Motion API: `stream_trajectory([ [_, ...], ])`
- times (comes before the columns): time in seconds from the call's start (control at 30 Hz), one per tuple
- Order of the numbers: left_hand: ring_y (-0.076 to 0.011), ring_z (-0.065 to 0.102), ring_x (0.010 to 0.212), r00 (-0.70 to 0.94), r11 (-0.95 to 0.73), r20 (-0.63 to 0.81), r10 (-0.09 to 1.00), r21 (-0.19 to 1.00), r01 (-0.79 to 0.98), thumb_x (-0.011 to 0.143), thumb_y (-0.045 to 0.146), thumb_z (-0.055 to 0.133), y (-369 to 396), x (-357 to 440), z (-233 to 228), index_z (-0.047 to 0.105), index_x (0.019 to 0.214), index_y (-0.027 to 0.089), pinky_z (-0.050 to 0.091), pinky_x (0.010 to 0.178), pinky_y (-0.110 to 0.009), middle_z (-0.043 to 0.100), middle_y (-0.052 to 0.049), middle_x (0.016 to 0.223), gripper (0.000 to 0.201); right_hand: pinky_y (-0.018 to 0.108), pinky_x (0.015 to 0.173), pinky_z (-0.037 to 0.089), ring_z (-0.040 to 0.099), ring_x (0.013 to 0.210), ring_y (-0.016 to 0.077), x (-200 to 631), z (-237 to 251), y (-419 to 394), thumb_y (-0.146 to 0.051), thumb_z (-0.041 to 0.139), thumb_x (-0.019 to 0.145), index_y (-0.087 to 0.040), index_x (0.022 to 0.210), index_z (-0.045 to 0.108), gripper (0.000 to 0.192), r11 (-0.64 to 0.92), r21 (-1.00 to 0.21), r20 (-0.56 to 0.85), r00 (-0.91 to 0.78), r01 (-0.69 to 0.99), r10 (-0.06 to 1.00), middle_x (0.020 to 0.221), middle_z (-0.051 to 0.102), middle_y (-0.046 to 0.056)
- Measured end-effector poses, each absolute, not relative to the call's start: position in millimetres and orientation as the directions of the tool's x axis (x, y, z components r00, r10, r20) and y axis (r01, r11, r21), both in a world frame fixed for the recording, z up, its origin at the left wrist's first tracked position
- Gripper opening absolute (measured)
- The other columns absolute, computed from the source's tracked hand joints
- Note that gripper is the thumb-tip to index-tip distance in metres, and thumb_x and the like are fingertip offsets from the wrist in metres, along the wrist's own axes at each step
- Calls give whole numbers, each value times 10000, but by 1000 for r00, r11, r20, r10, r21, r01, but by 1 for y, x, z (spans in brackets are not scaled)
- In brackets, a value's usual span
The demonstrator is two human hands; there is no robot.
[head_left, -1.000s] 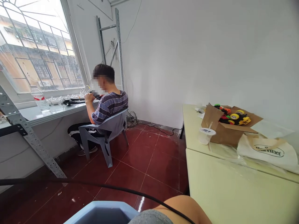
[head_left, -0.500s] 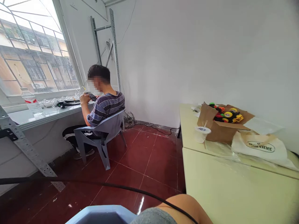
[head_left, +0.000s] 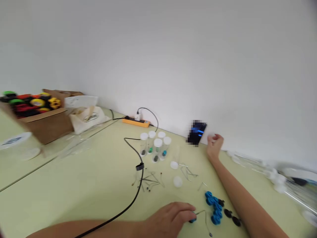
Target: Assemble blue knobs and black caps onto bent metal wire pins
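Left hand (head_left: 168,218) low over the desk (head_left: 104,185), toward its near edge: thumb and fingers pinching a small blue piece (head_left: 192,218) at the fingertips. A bent rod (head_left: 205,218) seems to run out of it toward the near edge; whether the two are joined, cannot tell. The tip grip probably leaves the rod's side of the piece uncovered.

Right hand (head_left: 215,145) at the back edge, by the wall, just beside a dark screen (head_left: 197,133). Fingers curled, something whitish near their tips; blur, so cannot tell if they pinch it. Screen leans against the wall, likely for support.

Between the forearms: blue wheels (head_left: 216,215) bunched together, black discs (head_left: 228,213) beside them, presumably grouped by kind and handy to both hands.

Mid-desk: five capped tubes (head_left: 158,142) upright in a tight cluster, small coloured bits at their bottoms; standing probably keeps the contents settled and easy to tell apart. Loose cap (head_left: 177,181) lies flat nearer the near edge. Thin rods (head_left: 151,181) in one spread, more bent wires (head_left: 189,172) in another, perhaps separated by type.

Back edge, left of the tubes: power strip (head_left: 135,122), likely there to keep it out of the working area.
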State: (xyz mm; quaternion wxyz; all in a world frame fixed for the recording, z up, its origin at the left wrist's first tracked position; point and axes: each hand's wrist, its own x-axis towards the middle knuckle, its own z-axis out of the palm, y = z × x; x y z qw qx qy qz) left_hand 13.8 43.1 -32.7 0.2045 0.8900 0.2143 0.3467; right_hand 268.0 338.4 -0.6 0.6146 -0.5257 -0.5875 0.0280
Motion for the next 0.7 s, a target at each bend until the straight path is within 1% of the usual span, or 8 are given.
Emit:
stream_trajectory([
  [0.07, -250, 498, 1274, 642, -823, 575, 508, 544, 164, 856, 641, 494, 46, 12, -45, 204, 1432, 238, 410, 1080, -341, 486, -170, 1376, 761, 445, 886, 490, 567, 1054, 235, 288, -7, 340, -386, 568, 918, -159, 1251, 513, 407, 419, -643, 727, 341, 641, 596, 1215, 548, 102],
  [0.13, -264, 492, 1277, 654, -807, 557, 512, 573, 144, 846, 656, 492, 45, 10, -51, 192, 1441, 244, 411, 1077, -358, 469, -181, 1384, 783, 459, 904, 447, 523, 1033, 253, 285, -11, 347, -458, 588, 870, -126, 1242, 479, 511, 425, -599, 754, 298, 679, 586, 1130, 530, 120],
  [0.23, -277, 483, 1281, 666, -790, 535, 520, 598, 137, 838, 672, 487, 44, 10, -56, 173, 1454, 248, 412, 1073, -373, 454, -187, 1392, 811, 448, 926, 397, 478, 1003, 254, 272, -11, 354, -528, 607, 810, -132, 1215, 450, 588, 447, -544, 774, 220, 710, 593, 1058, 492, 105],
  [0.37, -288, 496, 1268, 663, -771, 523, 536, 623, 132, 828, 679, 495, 44, 11, -58, 180, 1455, 252, 428, 1056, -379, 459, -190, 1382, 821, 443, 922, 382, 454, 994, 256, 270, -9, 353, -545, 605, 792, -159, 1209, 416, 599, 446, -515, 783, 190, 732, 592, 1052, 461, 98],
  [0.57, -281, 468, 1296, 672, -722, 489, 557, 684, 101, 831, 674, 498, 41, 7, -46, 183, 1468, 268, 411, 1077, -389, 436, -174, 1413, 819, 435, 922, 385, 445, 993, 249, 274, -10, 351, -515, 465, 892, -160, 1219, 393, 488, 429, -498, 788, 187, 754, 587, 1045, 454, 102],
  [0.7, -274, 457, 1307, 678, -713, 483, 553, 696, 86, 844, 654, 499, 42, 7, -40, 182, 1469, 273, 401, 1086, -394, 432, -168, 1418, 798, 445, 926, 376, 432, 988, 255, 272, -9, 352, -539, 525, 850, -168, 1207, 401, 530, 421, -495, 786, 184, 760, 591, 1035, 447, 96],
])
